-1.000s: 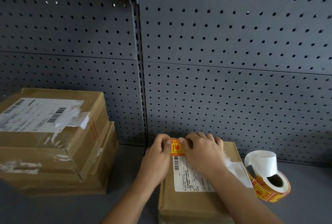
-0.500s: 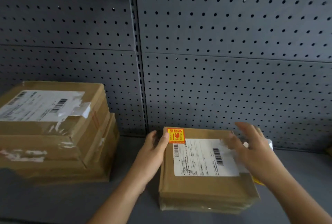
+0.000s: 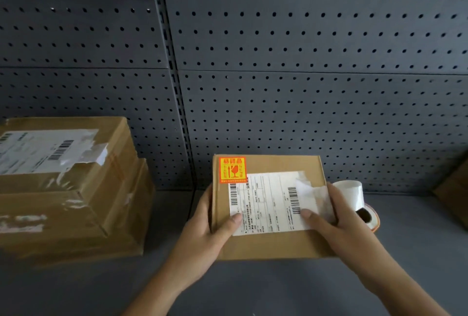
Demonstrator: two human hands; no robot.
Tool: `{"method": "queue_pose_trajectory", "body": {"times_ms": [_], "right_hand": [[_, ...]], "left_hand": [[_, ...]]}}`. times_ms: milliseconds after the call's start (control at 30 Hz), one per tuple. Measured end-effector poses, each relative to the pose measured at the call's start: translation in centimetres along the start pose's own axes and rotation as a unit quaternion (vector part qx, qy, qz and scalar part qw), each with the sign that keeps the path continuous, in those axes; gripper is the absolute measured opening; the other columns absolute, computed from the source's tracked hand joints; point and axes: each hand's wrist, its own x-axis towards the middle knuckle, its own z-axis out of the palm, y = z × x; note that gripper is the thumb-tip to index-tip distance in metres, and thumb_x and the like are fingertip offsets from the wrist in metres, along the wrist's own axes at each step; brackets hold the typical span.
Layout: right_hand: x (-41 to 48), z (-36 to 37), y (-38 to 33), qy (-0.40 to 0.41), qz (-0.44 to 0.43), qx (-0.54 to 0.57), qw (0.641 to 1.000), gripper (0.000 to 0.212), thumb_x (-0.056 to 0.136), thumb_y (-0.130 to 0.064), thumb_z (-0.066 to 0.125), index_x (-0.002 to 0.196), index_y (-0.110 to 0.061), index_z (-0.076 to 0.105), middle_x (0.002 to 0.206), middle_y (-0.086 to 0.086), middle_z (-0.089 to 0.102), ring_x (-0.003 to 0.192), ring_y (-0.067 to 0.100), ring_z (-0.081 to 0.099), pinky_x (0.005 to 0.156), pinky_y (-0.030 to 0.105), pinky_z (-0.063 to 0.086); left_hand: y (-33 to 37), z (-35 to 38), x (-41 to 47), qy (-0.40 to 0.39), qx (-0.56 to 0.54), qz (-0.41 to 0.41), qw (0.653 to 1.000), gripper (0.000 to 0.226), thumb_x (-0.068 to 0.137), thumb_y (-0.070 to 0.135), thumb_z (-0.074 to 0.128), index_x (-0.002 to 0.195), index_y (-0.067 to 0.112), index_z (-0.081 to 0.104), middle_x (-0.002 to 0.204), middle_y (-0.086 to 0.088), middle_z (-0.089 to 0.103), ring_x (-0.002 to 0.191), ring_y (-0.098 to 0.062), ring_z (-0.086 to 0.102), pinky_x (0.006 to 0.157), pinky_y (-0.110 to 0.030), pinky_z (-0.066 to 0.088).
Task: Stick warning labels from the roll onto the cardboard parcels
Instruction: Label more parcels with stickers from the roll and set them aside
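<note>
Your left hand (image 3: 202, 234) and right hand (image 3: 339, 224) hold the parcel (image 3: 273, 244) from either side. Both thumbs lie on its white shipping slip (image 3: 268, 201), and your fingers (image 3: 338, 196) wrap round the side edges. Whether it rests on the shelf (image 3: 253, 287) or is just lifted, I cannot tell. This one looks done: an orange warning label (image 3: 232, 170) lies flat at its far left corner. The roll (image 3: 350, 194) sits just beyond your right hand. The stacked parcels (image 3: 63, 189) at left show no orange label, so they likely remain.
</note>
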Motion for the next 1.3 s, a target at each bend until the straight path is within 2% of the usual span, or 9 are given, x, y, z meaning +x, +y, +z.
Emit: {"method": "queue_pose_trajectory", "body": {"times_ms": [133,367,600,700,767,867,1033,1167,1300], "right_hand": [[-0.1,0.0,0.8,-0.010,-0.048,0.025,0.998,0.077,0.088,-0.027,0.075,0.146,-0.051,0.031,0.133,-0.025,0.061,0.125,0.002,0.058,0.105,0.037,0.048],[-0.3,1.3,4.5,0.004,-0.102,0.047,0.994,0.080,0.088,0.010,0.067,0.142,-0.040,0.037,0.132,-0.016,0.061,0.130,0.008,0.056,0.106,0.032,0.050],[-1.2,1.0,7.4,0.007,-0.135,0.052,0.989,0.083,0.091,0.022,0.050,0.132,-0.050,0.044,0.132,-0.019,0.060,0.131,0.006,0.056,0.103,0.024,0.051],[-0.9,0.0,6.7,0.033,-0.133,0.109,0.984,0.075,0.091,0.030,0.036,0.127,-0.033,0.058,0.129,-0.019,0.066,0.129,0.009,0.059,0.098,0.016,0.051],[0.1,-1.1,6.2,0.072,-0.119,0.160,0.977,0.053,0.097,0.019,0.042,0.122,-0.022,0.064,0.125,-0.014,0.070,0.127,0.016,0.062,0.104,0.031,0.051],[2.5,-2.6,4.8,0.095,-0.075,0.206,0.971,0.036,0.102,-0.003,0.045,0.119,-0.024,0.069,0.128,0.003,0.071,0.124,0.023,0.064,0.114,0.051,0.041],[5.4,-1.8,0.5,0.050,-0.008,0.262,0.964,0.032,0.106,-0.026,0.045,0.129,-0.018,0.065,0.123,-0.002,0.073,0.119,0.017,0.067,0.108,0.042,0.046],[5.0,-0.5,-0.9,0.014,0.034,0.219,0.975,0.035,0.107,-0.037,0.042,0.114,-0.021,0.072,0.102,-0.002,0.080,0.095,0.012,0.076,0.082,0.032,0.054],[3.3,-0.6,0.2,0.042,0.015,0.181,0.982,0.035,0.106,-0.035,0.043,0.107,-0.021,0.076,0.106,-0.005,0.079,0.103,0.011,0.073,0.103,0.036,0.048]], "left_hand": [[-0.4,-0.6,0.4,0.003,0.047,0.062,0.997,0.087,0.084,0.043,0.072,0.149,0.054,0.016,0.129,0.039,0.060,0.120,0.013,0.058,0.093,-0.011,0.050],[-4.6,-0.3,0.9,0.043,0.110,0.057,0.991,0.111,0.078,0.036,0.084,0.155,0.052,0.005,0.128,0.043,0.056,0.122,0.020,0.051,0.093,-0.003,0.043],[-7.9,1.4,0.4,0.101,0.106,0.047,0.988,0.091,0.080,0.028,0.085,0.151,0.041,0.028,0.131,0.028,0.058,0.123,0.011,0.054,0.106,-0.029,0.051],[-8.9,2.0,-0.3,0.198,0.104,0.109,0.969,0.083,0.076,0.019,0.088,0.138,0.044,0.039,0.132,0.031,0.045,0.121,0.000,0.056,0.095,-0.018,0.051],[-8.9,2.3,-1.4,0.279,0.113,0.150,0.942,0.070,0.076,0.030,0.085,0.127,0.048,0.040,0.120,0.030,0.043,0.107,-0.006,0.057,0.085,-0.017,0.050],[-8.8,2.9,-3.1,0.298,0.090,0.184,0.932,0.042,0.082,0.040,0.064,0.118,0.052,0.046,0.112,0.025,0.050,0.098,-0.011,0.061,0.085,-0.017,0.049],[-8.8,4.5,-4.7,0.212,0.127,0.171,0.954,0.046,0.089,0.029,0.060,0.129,0.052,0.053,0.135,0.027,0.056,0.120,0.000,0.060,0.097,-0.014,0.048],[-8.1,5.0,-4.9,0.164,0.099,0.158,0.969,0.049,0.098,0.021,0.058,0.145,0.035,0.050,0.151,0.027,0.047,0.139,0.003,0.046,0.108,-0.020,0.044],[-7.4,4.5,-4.4,0.112,0.058,0.126,0.984,0.054,0.100,0.033,0.050,0.152,0.039,0.036,0.158,0.033,0.032,0.147,0.007,0.030,0.116,-0.021,0.037]]}}
